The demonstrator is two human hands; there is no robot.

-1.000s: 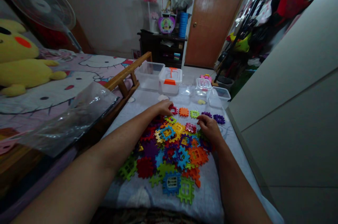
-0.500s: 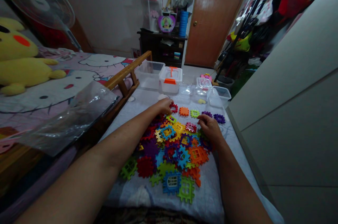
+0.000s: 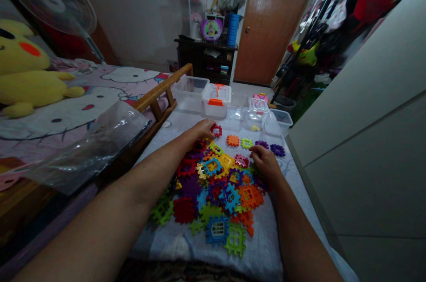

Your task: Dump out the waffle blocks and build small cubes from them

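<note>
My left hand [image 3: 205, 129] is closed on a red square building block [image 3: 216, 131] with a frame-like opening, beyond the far left of the pile. Right of it lie an orange block [image 3: 233, 140], a light green block [image 3: 246, 143] and dark purple blocks [image 3: 277, 150], roughly in a row. My right hand [image 3: 264, 158] hovers or rests at the pile's far right edge, near the green block, fingers bent together; whether anything is in them is hidden. Between my arms spreads a heap of notched plastic blocks [image 3: 213, 189] in several colours, among them a blue window piece [image 3: 217, 229].
Clear plastic boxes stand behind the blocks, one an orange-latched box [image 3: 216, 101], another an open bin [image 3: 191, 93]. A wooden rail [image 3: 163, 91] and a plastic bag [image 3: 96, 149] border the left. A white cabinet [image 3: 366, 118] stands close on the right.
My left hand has moved slightly away from me and left, carrying the red block. My right hand stays in nearly the same place.
</note>
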